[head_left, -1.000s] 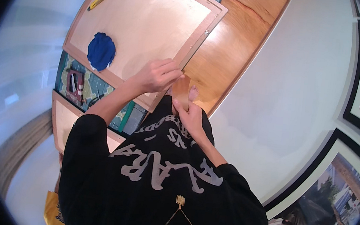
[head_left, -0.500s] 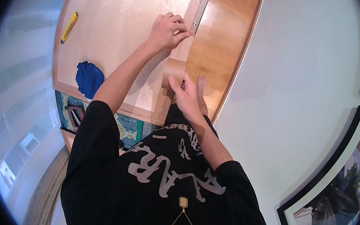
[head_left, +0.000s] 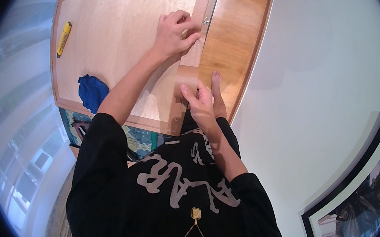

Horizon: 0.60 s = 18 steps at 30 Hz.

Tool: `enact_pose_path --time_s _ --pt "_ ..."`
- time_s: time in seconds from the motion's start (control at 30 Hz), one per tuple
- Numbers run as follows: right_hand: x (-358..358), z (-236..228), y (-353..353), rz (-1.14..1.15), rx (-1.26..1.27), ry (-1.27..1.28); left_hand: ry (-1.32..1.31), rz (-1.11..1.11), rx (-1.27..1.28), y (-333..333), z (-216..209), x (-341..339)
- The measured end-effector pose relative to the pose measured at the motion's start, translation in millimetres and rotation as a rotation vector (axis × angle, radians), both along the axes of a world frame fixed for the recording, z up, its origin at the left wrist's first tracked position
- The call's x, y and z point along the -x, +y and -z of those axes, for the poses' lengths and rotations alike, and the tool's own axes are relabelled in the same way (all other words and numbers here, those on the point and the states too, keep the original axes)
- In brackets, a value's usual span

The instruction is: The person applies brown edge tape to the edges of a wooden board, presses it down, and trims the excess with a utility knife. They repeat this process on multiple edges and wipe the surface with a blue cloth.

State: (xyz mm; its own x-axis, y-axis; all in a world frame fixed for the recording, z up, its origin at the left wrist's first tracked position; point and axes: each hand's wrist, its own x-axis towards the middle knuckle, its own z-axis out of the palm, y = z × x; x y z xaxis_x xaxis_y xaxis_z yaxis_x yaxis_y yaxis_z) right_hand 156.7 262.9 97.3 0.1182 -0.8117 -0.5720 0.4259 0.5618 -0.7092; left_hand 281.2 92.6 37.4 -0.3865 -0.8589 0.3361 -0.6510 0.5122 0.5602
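A roll of brown tape [head_left: 186, 75] sits in my right hand [head_left: 199, 102], thumb on its near side and fingers round the outer edge. From the roll a paler strip of tape [head_left: 193, 57] runs away from me along the right border of a large framed wooden board [head_left: 130, 26]. At the strip's far end is my left hand [head_left: 176, 32], fingers curled and thumb at the tape, close to a small metal fitting [head_left: 206, 21] on the frame. Its fingertips are slightly blurred, and what lies beneath them is partly hidden.
On the board's left side lies a yellow utility knife [head_left: 64, 39]. A crumpled blue cloth [head_left: 92, 93] rests near my left forearm. Patterned fabric [head_left: 140, 139] shows under the board. Wooden floor [head_left: 234, 36] and a white wall with framed pictures [head_left: 360, 180] are on the right.
The view has shifted slightly. My left fingers have moved a little at the strip's far end, the index finger lifting away from the thumb. The right hand keeps hold of the tape roll.
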Motion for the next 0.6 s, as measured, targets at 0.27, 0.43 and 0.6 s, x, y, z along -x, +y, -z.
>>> enact_pose_path --time_s 0.27,0.43,0.6 --pt "0 -2 8 -0.25 0.375 0.793 -0.027 -0.023 0.054 -2 4 10" --pt "-7 -14 17 -0.231 0.22 0.777 -0.067 0.004 0.11 -5 15 9" --pt "-9 -20 69 -0.154 -0.135 0.219 -0.105 0.006 0.036 2 -1 13"
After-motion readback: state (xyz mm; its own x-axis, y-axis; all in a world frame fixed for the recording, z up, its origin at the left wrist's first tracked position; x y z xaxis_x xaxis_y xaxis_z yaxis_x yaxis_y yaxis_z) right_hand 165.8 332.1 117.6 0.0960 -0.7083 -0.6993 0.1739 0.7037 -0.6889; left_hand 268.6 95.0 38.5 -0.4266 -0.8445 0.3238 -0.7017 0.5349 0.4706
